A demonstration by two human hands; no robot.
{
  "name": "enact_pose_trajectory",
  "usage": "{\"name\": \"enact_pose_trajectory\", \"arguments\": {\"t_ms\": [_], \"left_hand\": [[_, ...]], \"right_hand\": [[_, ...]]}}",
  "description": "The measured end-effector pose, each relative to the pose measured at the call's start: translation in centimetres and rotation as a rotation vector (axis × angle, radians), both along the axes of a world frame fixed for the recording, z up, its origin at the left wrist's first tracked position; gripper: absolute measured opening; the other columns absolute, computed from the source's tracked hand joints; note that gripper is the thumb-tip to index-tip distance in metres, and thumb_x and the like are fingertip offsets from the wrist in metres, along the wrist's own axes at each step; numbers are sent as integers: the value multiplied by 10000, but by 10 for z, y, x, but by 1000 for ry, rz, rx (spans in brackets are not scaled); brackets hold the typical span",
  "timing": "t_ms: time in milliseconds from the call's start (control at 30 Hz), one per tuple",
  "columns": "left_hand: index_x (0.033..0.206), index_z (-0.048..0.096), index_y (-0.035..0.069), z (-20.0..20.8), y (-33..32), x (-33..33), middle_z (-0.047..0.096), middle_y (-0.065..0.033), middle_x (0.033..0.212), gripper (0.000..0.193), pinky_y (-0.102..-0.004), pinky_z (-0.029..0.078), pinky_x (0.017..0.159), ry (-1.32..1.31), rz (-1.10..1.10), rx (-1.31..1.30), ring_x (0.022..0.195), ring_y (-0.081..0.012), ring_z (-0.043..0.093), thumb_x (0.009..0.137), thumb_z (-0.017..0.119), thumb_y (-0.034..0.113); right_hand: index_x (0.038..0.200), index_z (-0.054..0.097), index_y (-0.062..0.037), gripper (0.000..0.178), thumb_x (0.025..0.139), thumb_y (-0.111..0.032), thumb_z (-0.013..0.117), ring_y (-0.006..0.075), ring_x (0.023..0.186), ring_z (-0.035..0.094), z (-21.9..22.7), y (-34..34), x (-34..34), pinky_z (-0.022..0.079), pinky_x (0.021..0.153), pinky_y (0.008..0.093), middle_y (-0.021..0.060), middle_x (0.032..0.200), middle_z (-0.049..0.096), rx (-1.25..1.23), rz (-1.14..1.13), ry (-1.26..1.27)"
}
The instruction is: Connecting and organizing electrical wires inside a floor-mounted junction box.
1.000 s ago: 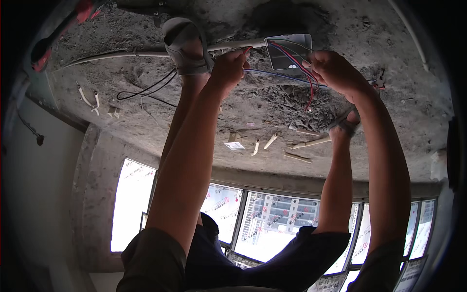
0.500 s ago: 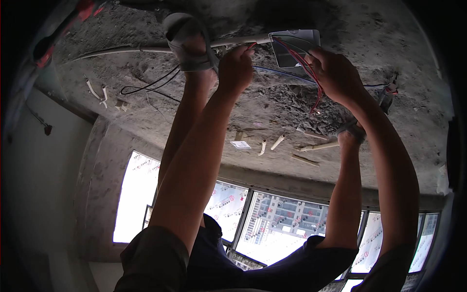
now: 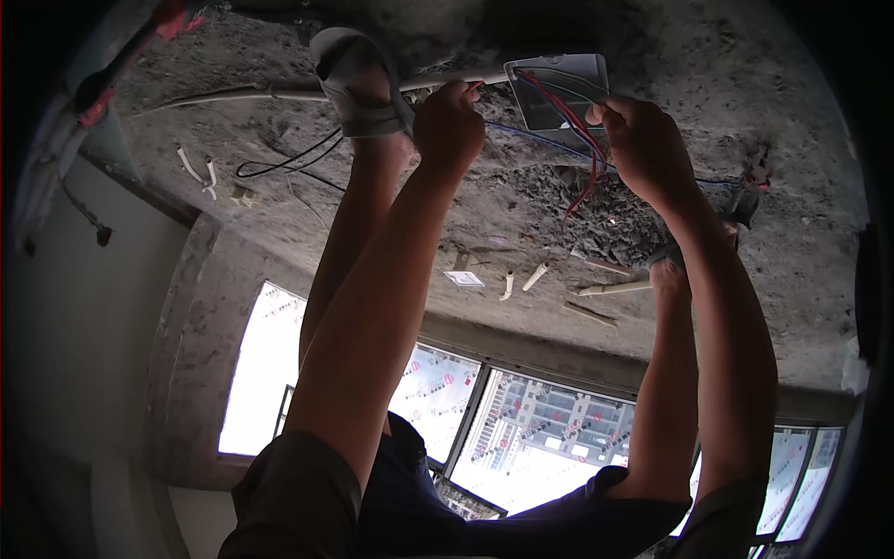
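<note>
My left hand (image 3: 449,126) is closed, with a short red wire end (image 3: 476,86) showing at its fingertips. My right hand (image 3: 643,144) pinches a thin green wire (image 3: 573,82) beside a grey junction box (image 3: 589,73). Out of the box hangs a bundle of red wires (image 3: 592,172), its lower ends loose above the rubble. A blue wire (image 3: 535,138) runs below the box, past both hands. The pale conduit (image 3: 433,82) reaches the box from the left, partly behind my left hand.
My sandalled foot (image 3: 358,79) stands left of my left hand. Broken rubble (image 3: 624,210) lies below the box. A dark tool with red parts (image 3: 743,200) lies at the right. Black cable (image 3: 270,170), pipe stubs (image 3: 535,276) and a small white plate (image 3: 463,279) are around. Windows (image 3: 545,429) stand behind.
My right hand has moved slightly left and down. The red wires now hang free of it, and the green wire stretches to its fingertips. My left hand has hardly moved.
</note>
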State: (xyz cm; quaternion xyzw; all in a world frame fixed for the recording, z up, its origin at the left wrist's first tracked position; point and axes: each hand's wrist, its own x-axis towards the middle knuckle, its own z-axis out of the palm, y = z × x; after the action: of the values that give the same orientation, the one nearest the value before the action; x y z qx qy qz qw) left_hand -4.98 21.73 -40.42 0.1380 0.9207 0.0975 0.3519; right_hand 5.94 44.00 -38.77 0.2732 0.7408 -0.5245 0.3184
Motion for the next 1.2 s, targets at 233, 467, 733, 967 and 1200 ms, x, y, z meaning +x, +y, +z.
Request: {"name": "enact_pose_trajectory", "arguments": {"t_ms": [233,467,733,967,1200], "left_hand": [[958,634,58,2,-1,3,673,-121,864,203,-404,491,693,3,12,45,784,-305,637,856,463,99],[1049,607,12,21,1,-15,670,-91,819,309,-276,493,596,-578,612,8,689,-139,640,920,475,260],[954,630,0,18,-17,-21,649,-77,786,270,-264,487,618,-666,861,255,724,-136,641,889,555,251],[827,650,34,21,-21,-11,654,-43,745,147,-309,469,647,-141,69,70,697,-140,585,795,632,177],[862,644,44,24,-42,-55,639,-46,977,300,-253,411,657,-985,570,212,747,-96,508,937,474,279]], "right_hand": [[913,620,-27,266,919,-190,411,286,815,640,22,-18,6,509,717,384,106,883,669,40,-41,63],[1134,553,-39,435,939,-415,449,166,880,606,43,13,6,463,734,313,88,942,652,-608,-896,-461],[1184,558,-70,422,917,-390,490,241,846,636,19,15,-43,475,746,342,139,973,649,9,291,-79],[970,593,-76,296,953,-291,390,275,772,624,1,-3,-55,485,703,388,115,849,642,253,477,-34],[995,603,-98,319,953,-327,385,270,788,635,4,-1,-50,495,710,407,102,841,649,284,477,-50]]}}
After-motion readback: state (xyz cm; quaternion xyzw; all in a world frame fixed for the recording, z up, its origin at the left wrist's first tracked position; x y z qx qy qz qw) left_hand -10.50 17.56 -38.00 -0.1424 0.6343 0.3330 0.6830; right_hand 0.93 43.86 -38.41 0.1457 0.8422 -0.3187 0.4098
